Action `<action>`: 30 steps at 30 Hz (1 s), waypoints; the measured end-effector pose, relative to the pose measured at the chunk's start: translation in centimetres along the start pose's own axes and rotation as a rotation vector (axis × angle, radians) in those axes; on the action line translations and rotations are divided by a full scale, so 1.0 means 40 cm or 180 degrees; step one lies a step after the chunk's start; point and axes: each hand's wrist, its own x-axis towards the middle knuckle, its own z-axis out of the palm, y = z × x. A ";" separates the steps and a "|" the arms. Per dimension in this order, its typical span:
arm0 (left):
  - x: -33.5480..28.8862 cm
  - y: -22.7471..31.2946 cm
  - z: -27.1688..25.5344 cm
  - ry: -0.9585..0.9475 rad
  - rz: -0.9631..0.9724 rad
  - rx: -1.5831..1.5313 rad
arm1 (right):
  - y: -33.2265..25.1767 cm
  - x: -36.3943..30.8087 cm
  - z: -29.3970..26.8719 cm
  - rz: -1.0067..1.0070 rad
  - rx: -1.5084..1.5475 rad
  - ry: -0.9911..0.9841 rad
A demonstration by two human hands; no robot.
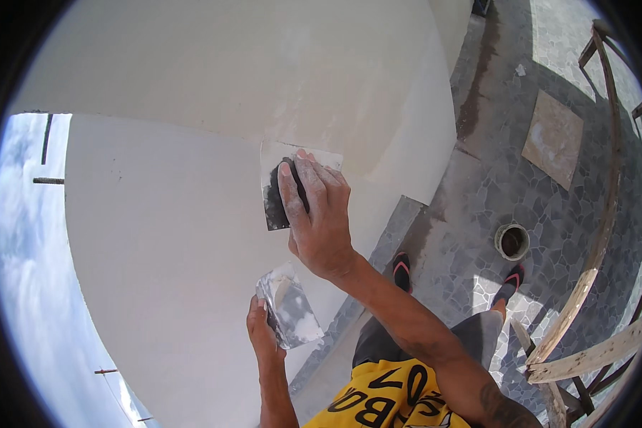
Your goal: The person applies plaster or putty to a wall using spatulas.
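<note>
A: Nearest?
B: Left hand (265, 329): fingers clamped on metal plate (289, 315), apparently keeping white paste (308, 329) within reach.
A: Next?
B: Right hand (322, 232): fingers clamped on dark-handled blade (274, 212) at the wall (157, 214), seemingly for flat pressure.
A: Beyond?
B: Bucket (498, 242), on paving (471, 189).

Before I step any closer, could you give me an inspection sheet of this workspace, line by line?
Surface: pale wall, partly beige and patchy, partly whiter.
Job's things: broad spreader with a dark grip; flat plate smeared with white paste.
Clutter: round bucket, light-brown board and small white scrap on the stone-patterned floor.
Hands: right hand holds the spreader at the wall; left hand grips the plate by its edge.
Cables: nothing seen near the hands.
Surroundings: wooden frame at right; cloudy sky at left.
</note>
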 end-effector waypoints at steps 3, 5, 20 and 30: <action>0.000 0.004 -0.006 -0.0074 0.0065 -0.0029 | 0.043 -0.007 -0.047 0.0097 0.0200 0.0011; -0.003 0.005 -0.013 -0.0086 0.0074 -0.0008 | 0.086 0.024 -0.044 0.0623 -0.0026 0.0202; 0.004 0.015 -0.021 -0.0187 0.0192 -0.0074 | 0.015 0.055 0.009 0.1409 -0.0506 0.0203; -0.001 0.021 -0.038 -0.0113 0.0141 -0.0138 | 0.211 0.210 -0.060 0.1138 -0.0279 0.0328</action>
